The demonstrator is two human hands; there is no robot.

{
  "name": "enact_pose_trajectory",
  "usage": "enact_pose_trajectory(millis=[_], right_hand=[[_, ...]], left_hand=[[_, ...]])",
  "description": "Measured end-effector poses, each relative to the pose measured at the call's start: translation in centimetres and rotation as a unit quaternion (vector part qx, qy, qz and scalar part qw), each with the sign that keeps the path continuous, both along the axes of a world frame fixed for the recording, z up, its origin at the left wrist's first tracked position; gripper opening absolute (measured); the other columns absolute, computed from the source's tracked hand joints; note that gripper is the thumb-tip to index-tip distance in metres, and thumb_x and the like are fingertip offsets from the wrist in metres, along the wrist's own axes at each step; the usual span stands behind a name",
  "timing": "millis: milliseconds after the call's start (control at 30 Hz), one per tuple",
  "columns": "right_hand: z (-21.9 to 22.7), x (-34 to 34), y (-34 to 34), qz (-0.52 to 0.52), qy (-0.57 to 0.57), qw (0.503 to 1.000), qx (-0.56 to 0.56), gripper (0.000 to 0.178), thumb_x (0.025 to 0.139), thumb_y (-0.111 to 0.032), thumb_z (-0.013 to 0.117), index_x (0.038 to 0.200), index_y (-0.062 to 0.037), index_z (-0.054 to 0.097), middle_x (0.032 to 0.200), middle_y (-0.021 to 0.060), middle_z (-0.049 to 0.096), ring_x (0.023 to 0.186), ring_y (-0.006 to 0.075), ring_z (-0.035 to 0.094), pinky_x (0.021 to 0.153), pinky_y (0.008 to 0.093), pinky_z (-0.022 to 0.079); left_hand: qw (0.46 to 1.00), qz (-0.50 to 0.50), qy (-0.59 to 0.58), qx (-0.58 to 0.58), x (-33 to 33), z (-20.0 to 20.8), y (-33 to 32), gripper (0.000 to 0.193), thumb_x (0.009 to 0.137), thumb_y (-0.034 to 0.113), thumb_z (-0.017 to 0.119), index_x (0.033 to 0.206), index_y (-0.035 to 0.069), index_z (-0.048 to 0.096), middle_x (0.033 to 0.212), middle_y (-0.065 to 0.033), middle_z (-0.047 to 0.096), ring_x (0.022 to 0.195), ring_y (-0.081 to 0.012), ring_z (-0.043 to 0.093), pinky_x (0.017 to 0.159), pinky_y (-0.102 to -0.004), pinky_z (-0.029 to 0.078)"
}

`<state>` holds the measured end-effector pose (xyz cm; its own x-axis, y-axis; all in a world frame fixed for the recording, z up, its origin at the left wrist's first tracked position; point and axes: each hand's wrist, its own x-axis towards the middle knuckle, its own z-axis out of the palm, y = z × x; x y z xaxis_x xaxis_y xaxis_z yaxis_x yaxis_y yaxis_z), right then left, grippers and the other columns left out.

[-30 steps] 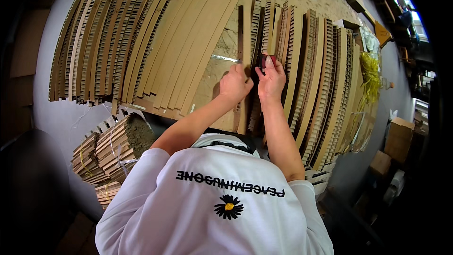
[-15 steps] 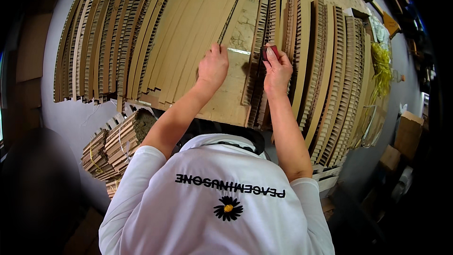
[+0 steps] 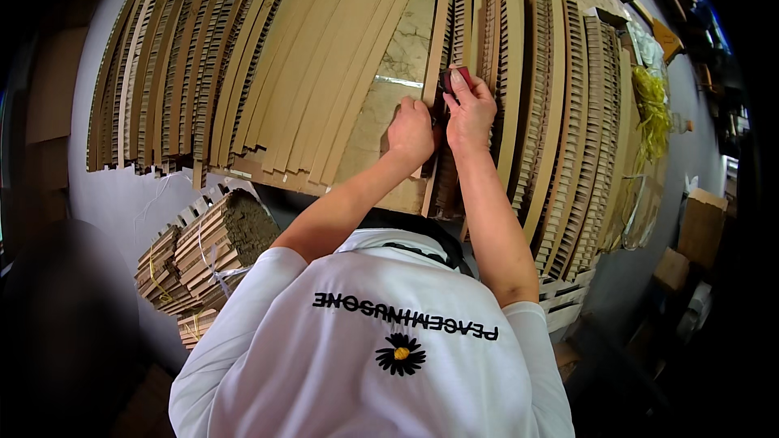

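Note:
My left hand [image 3: 411,133] is closed at the left edge of a long honeycomb cardboard strip [image 3: 439,28], its fingertips partly hidden. In my right hand [image 3: 471,118] a small dark red block [image 3: 459,79] is pinched between thumb and fingers, just over the strips on the right. To the left of my hands, several cardboard strips [image 3: 324,73] lie flat, side by side. Between them and the upright strips shows a bare brown board [image 3: 365,142] with a shiny strip of tape [image 3: 398,81] across it.
Rows of strips on edge, honeycomb sides showing, stand at the left [image 3: 174,65] and right [image 3: 560,130]. Yellow plastic twine [image 3: 652,105] hangs at the right edge. Tied bundles of cardboard strips [image 3: 203,247] stand below at the left, and cardboard boxes [image 3: 702,227] at the far right.
My left hand has moved right and slightly down, from the flat strips to the upright one. A tilted strip at the left now lies flat. The right hand, still holding the block, shifted slightly left.

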<state>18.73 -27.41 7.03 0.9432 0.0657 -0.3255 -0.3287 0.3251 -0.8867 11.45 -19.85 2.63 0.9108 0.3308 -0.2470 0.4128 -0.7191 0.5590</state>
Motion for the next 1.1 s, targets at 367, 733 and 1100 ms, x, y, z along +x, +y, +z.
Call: enact_pose_trajectory(millis=[367,733,1100], right_hand=[[1.1,-0.2,-0.6,-0.012,0.004,0.997,0.076,0.015,0.095,-0.009,0.072,0.104,0.0,0.063,0.098,0.0097,0.071,0.092,0.0226,0.071,0.082,0.04,0.061],[0.5,0.1,-1.7,-0.039,-0.053,0.997,0.049,0.016,0.095,-0.012,0.073,0.107,-0.007,0.064,0.106,0.005,0.072,0.095,0.0138,0.069,0.085,0.0297,0.054],[-0.1,0.3,-2.0,-0.022,-0.012,1.0,0.019,0.022,0.094,-0.012,0.075,0.111,-0.0052,0.064,0.11,0.0045,0.071,0.103,0.0163,0.066,0.101,0.0413,0.049]], left_hand=[[0.982,-0.047,-0.127,0.133,-8.6,0.3,6.0,0.035,0.087,0.028,0.074,0.107,0.003,0.06,0.11,-0.0166,0.056,0.088,-0.0373,0.065,0.067,-0.047,0.056],[0.994,-0.017,-0.053,-0.09,-2.0,1.6,-2.2,0.056,0.083,0.027,0.076,0.124,0.002,0.048,0.119,-0.024,0.057,0.099,-0.0434,0.066,0.079,-0.0514,0.056],[0.996,0.01,-0.084,0.02,-4.3,2.3,0.3,0.044,0.089,0.019,0.066,0.126,0.002,0.049,0.108,-0.021,0.059,0.09,-0.0413,0.067,0.069,-0.051,0.057]])
